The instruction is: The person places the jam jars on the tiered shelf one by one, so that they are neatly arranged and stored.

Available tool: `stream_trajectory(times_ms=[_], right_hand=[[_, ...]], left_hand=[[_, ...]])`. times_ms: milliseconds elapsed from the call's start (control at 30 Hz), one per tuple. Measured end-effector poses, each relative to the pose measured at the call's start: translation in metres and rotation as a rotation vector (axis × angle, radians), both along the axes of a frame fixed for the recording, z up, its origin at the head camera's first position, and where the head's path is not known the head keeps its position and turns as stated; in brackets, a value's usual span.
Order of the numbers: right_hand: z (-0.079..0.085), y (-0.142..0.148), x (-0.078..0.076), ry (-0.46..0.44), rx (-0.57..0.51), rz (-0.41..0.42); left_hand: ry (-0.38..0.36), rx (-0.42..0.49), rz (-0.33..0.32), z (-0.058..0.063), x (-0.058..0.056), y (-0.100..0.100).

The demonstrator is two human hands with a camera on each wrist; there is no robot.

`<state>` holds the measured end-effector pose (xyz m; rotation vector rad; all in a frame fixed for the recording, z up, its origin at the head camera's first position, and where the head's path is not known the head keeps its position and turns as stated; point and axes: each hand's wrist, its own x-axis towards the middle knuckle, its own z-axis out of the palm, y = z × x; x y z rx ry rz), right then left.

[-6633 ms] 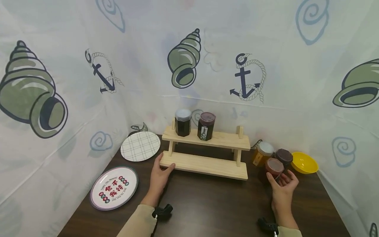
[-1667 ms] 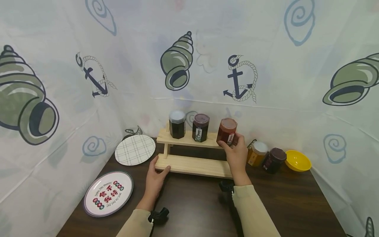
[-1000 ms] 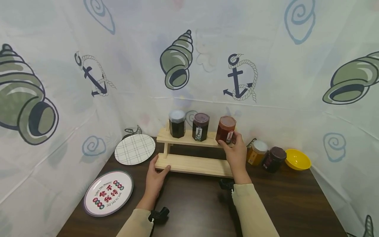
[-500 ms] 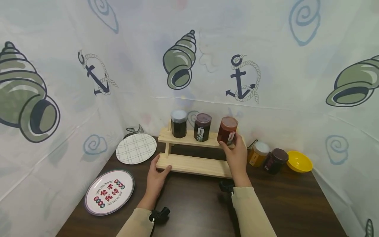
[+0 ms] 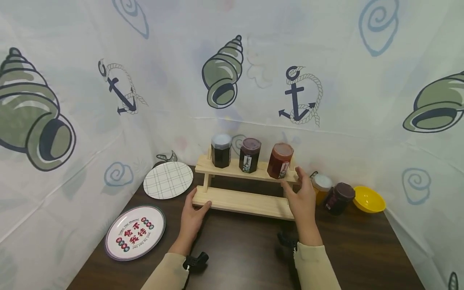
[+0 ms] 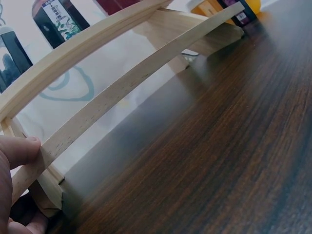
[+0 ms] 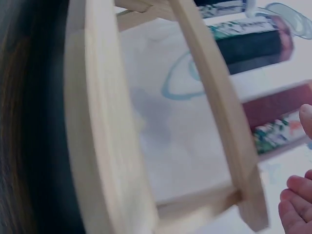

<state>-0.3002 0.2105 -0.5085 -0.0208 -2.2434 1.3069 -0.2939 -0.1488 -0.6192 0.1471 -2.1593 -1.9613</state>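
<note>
A two-tier wooden display shelf (image 5: 246,202) stands at the back of the table. My left hand (image 5: 192,219) pinches the left end of its lower board; the left wrist view has the thumb on the board and fingers under it. On the upper tier sit a white-lidded dark jar (image 5: 221,155), a purple-lidded dark jar (image 5: 250,157) and, at the right, a red jar (image 5: 280,163). My right hand (image 5: 304,201) is just right of and below the red jar, thumb and fingers spread apart. In the right wrist view a gap shows between fingers (image 7: 295,200) and jar.
Right of the shelf are an amber jar (image 5: 320,187), partly behind my right hand, a dark purple jar (image 5: 339,198) and a yellow bowl (image 5: 369,199). Two plates lie left: a checked one (image 5: 168,180) and one with red characters (image 5: 135,233). A patterned curtain (image 5: 261,52) hangs behind.
My right hand carried the red jar from the table's right side onto the upper tier. Since half a second ago it has let go and drawn back right. My left hand keeps its hold.
</note>
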Motion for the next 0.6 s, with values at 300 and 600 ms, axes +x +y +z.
stream_trajectory(times_ms=[300, 600], right_hand=[[0.02, 0.025, 0.034, -0.06, 0.12, -0.068], [0.033, 0.04, 0.039, 0.007, 0.119, -0.089]], left_hand=[[-0.011, -0.002, -0.015, 0.002, -0.001, 0.004], [-0.015, -0.007, -0.003, 0.002, -0.002, 0.0]])
